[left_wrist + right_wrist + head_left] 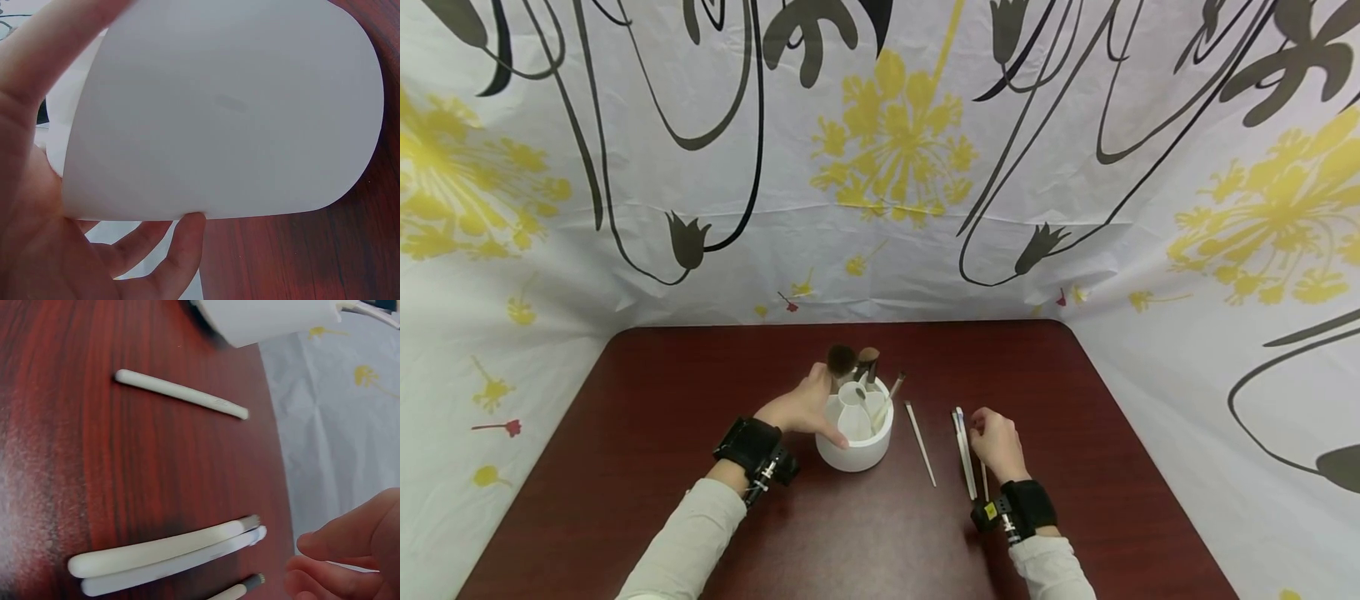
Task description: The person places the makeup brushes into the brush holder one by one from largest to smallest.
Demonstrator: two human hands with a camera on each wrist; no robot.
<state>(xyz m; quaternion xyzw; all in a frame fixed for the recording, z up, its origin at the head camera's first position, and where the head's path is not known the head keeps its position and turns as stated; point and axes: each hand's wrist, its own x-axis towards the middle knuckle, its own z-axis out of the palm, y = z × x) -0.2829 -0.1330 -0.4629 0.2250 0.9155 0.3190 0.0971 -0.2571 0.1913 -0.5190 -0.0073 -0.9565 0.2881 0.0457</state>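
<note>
Left hand (803,409) grips round white cup (859,457) on worktop (685,383), thumb on near side. Fluffy dark brush (841,359) and other brushes (868,357) stand in cup. Right hand (998,443), fingers loosely bent, holds nothing, just beside tip of thin brush (236,592). Pale pair of brushes (162,547) lies next to it. Lone brush (921,443) lies between cup and pair.

The left hand (37,250) grips a white cup (231,144) filling most of the view, thumb across the upper left, one fingertip at the lower edge, a grey smudge (230,103) on its wall, red-brown bench (350,256) beyond, pale cloth (147,259) between fingers.
</note>
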